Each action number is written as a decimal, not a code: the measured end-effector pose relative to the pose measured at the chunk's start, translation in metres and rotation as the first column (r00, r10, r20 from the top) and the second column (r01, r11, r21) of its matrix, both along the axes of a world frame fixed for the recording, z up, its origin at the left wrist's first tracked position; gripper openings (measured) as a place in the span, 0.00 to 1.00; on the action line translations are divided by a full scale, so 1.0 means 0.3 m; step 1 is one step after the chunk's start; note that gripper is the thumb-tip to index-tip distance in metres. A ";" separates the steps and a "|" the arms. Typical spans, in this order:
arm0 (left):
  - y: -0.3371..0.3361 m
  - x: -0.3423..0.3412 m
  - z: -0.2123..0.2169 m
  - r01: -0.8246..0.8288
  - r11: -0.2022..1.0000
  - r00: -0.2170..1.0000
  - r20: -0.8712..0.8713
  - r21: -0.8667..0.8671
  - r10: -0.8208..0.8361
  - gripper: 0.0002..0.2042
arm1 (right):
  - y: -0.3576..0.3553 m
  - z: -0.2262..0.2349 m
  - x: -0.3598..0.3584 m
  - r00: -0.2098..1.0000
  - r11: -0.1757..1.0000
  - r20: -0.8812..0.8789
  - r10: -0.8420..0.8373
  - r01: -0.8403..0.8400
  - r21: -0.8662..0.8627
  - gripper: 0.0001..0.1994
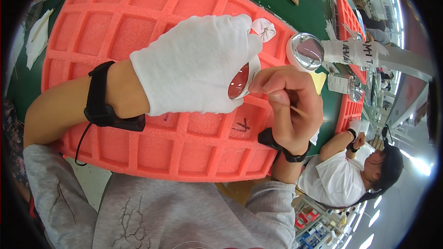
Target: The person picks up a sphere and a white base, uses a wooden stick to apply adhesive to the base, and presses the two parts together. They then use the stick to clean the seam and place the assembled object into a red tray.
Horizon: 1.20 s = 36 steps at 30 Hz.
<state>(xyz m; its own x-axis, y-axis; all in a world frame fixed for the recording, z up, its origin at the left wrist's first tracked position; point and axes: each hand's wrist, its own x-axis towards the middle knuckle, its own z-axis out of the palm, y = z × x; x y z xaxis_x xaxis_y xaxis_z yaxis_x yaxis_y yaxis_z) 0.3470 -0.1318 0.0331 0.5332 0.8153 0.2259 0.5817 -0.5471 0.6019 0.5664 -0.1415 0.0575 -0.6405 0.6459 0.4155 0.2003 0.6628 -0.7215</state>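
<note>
- The glossy round lens [238,83] is held up over the salmon-red foam tray [134,34]; the gloved left hand [198,64] is closed around it, though most of its fingers are hidden. Smooth fabric against smooth glass could let the lens slip if that grip loosens.
- The bare right hand [288,101] has thumb and forefinger pinched together at the lens's near edge, with a thin stick [299,109] apparently caught in its grip. Uncovered fingertips straying onto the face could leave prints or skin oil.
- The stick's working end cannot be made out; if it is hard and pressed too steeply, it might scratch the lens or push it out of the glove.
- A drop would probably meet soft foam, but the tray's raised dividers could tip the lens, and grit in a compartment could mark it.
- The black cable [79,150] hanging from the left wristband [98,92] loops by the tray's near edge; a snag there could jerk the wrist.
- The crumpled white cloth [264,30] lies close beyond the glove, and the shiny domed piece [306,51] stands near the tray's far right corner; a wide swing of the right hand could knock either.
</note>
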 end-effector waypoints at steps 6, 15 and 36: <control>0.000 -0.001 0.003 0.004 1.000 1.000 0.026 -0.008 -0.003 0.18 | 0.009 0.004 0.025 0.994 0.926 -0.108 -0.020 -0.022 -0.376 0.04; -0.001 0.003 0.000 -0.018 0.999 1.000 0.021 0.035 0.017 0.16 | 0.024 -0.005 0.041 0.981 0.840 -0.191 0.043 -0.139 -0.524 0.04; -0.057 -0.040 0.091 -0.033 0.999 0.965 0.258 -0.042 0.043 0.09 | 0.006 0.067 -0.019 0.981 0.928 0.138 -0.135 0.076 0.366 0.07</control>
